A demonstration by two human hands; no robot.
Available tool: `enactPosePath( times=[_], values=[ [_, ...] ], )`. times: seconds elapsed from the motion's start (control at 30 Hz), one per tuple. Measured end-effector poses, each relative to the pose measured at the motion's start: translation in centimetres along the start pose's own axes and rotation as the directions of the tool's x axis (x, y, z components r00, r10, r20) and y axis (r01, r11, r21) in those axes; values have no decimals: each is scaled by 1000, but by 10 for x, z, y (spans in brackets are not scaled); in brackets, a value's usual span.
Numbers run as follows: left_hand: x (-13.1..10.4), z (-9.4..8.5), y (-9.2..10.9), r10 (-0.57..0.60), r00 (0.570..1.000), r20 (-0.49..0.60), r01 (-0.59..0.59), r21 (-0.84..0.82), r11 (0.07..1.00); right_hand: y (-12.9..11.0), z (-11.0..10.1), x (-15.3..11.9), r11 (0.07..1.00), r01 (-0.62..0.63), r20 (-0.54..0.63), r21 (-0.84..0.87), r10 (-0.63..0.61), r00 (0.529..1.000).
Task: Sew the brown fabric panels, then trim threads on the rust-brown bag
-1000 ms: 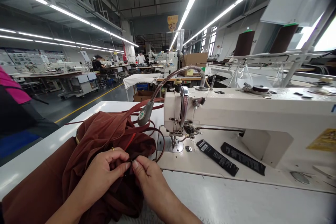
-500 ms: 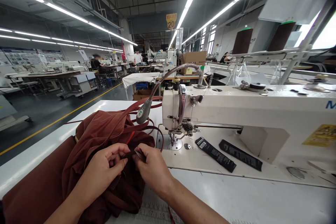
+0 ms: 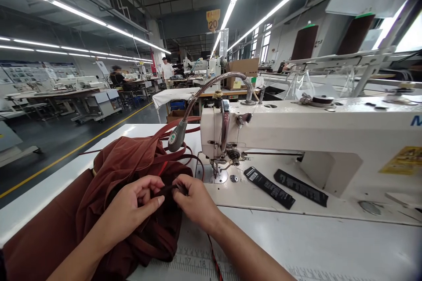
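A heap of reddish-brown fabric (image 3: 62, 210) with thin straps lies on the white table at the left. Over its dark folds, my left hand (image 3: 138, 202) pinches one end of a short dark strip (image 3: 165, 189). My right hand (image 3: 194, 199) is closed at the strip's other end, a small dark item partly hidden in its fingers. Both hands are left of and below the needle area of the white sewing machine (image 3: 263, 127). Two black printed labels (image 3: 270, 188) (image 3: 300, 187) lie on the machine bed to the right.
A grey lamp (image 3: 177, 137) on a bent flexible neck hangs left of the machine head. Ruler markings (image 3: 201, 263) run along the table's near edge, crossed by a red-and-black cord (image 3: 216, 259). Brown thread cones (image 3: 305, 43) stand behind. Distant people (image 3: 167, 70) are among other machines.
The view has shifted slightly. My right hand has drawn a little away from my left, and more of the dark strip shows between them. The distant standing person has moved left.
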State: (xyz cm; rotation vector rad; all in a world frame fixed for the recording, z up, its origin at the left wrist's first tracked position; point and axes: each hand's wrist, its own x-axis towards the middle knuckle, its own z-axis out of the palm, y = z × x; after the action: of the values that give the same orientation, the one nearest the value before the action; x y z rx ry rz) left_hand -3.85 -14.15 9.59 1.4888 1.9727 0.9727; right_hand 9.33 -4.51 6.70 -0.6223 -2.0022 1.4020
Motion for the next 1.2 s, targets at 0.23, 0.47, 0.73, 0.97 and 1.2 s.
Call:
enactPosePath(
  times=[0.23,0.47,0.73,0.97,1.2],
  values=[
    [0,0,2,-41,999,-10,40,-86,995,0,5,0,1000,21,-103,22,-19,994],
    [-2,0,3,-30,999,-28,25,-158,987,-7,10,-17,996,15,-211,90,4,977],
    [-3,0,1,8,999,-39,-13,-131,991,-8,20,-14,987,-116,-23,113,119,993],
    [-5,2,0,1,998,-57,-6,-88,996,-5,18,-14,988,-118,-14,100,120,993],
    [-5,2,3,-11,997,-75,4,-102,995,-8,12,-11,959,-157,-30,236,169,985]
  ],
)
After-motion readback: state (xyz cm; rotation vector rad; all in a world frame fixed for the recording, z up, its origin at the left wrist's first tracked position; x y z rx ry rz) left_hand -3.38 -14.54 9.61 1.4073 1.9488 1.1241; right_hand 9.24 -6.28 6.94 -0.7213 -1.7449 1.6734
